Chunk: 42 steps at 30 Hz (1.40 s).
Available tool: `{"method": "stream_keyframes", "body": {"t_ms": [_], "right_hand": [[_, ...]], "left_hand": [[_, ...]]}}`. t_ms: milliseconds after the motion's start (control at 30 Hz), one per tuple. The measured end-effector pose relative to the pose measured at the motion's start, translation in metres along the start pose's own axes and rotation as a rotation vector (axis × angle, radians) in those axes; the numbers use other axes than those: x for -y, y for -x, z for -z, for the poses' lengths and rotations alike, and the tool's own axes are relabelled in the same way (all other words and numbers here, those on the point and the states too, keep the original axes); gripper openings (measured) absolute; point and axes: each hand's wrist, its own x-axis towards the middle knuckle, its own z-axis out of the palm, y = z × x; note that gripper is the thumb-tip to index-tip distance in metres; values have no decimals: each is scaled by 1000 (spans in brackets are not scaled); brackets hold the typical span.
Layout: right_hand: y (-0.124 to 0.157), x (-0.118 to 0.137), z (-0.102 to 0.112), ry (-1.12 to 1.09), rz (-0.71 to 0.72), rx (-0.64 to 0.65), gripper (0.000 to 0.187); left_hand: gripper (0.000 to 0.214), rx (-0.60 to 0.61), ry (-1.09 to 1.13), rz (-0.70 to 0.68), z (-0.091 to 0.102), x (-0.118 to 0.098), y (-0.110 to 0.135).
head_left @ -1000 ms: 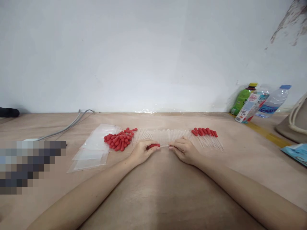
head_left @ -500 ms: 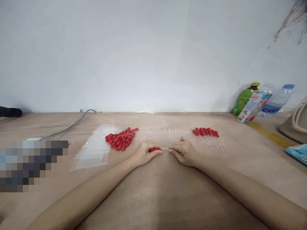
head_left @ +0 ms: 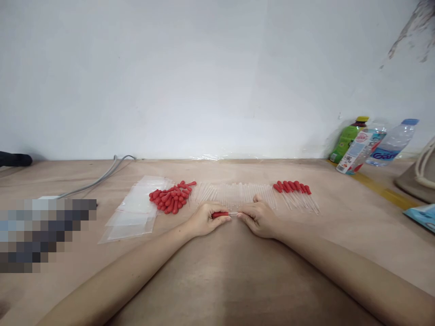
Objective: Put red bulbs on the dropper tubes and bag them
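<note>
Between thumb and fingers, my left hand (head_left: pixel 207 220) is closed on a red rubber dropper bulb (head_left: pixel 220 214). My right hand (head_left: pixel 258 218) pinches a thin clear glass dropper tube (head_left: pixel 233 213), whose left end meets the bulb's mouth; how deep it sits inside I cannot tell. Just beyond both hands lies a row of loose clear tubes (head_left: pixel 234 194). A heap of red bulbs (head_left: pixel 171 198) is left of my left hand. To the right of my right hand lie several droppers with red bulbs on their tubes (head_left: pixel 295 186).
Clear plastic bags (head_left: pixel 132 213) lie partly under the bulb heap. A grey cable (head_left: pixel 102 175) runs along the left. At the back right stand a green bottle (head_left: pixel 347 141), a labelled bottle (head_left: pixel 356 151) and a water bottle (head_left: pixel 390 145). A blue packet (head_left: pixel 423 217) sits at the right edge.
My right hand has shifted slightly left, toward my left hand, and less of the tube shows between them. The bulb and tube are slightly lower in view.
</note>
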Motion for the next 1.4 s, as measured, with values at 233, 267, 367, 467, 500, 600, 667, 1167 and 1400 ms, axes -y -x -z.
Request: {"method": "stream_keyframes", "body": {"t_ms": [233,267,367,467,500,600,667,1167,1400], "right_hand": [[-1,1,-1,-29,-14,-2,29],[-1,1,-2,-31,-18,0,29],[-2,1,-1,-31,-40,33,32],[-5,1,2,-20,-59,92,33],[-6,2,4,-7,-68,109,34],[-9,7,12,54,-80,139,33],[-11,10,18,86,-78,157,30],[23,-103,98,379,-1007,238,24],[28,-108,93,330,-1098,423,25]], "left_hand": [[21,-10,11,-3,0,0,-1],[20,-15,11,-7,0,0,-1],[20,-22,15,-18,0,0,-1],[21,-25,25,0,-1,2,-1],[21,-34,33,14,-2,3,-2],[20,-84,86,39,-3,8,-2],[23,-139,97,27,-2,10,-2],[32,-351,-69,128,6,20,0],[11,-289,-126,130,8,19,0]]}}
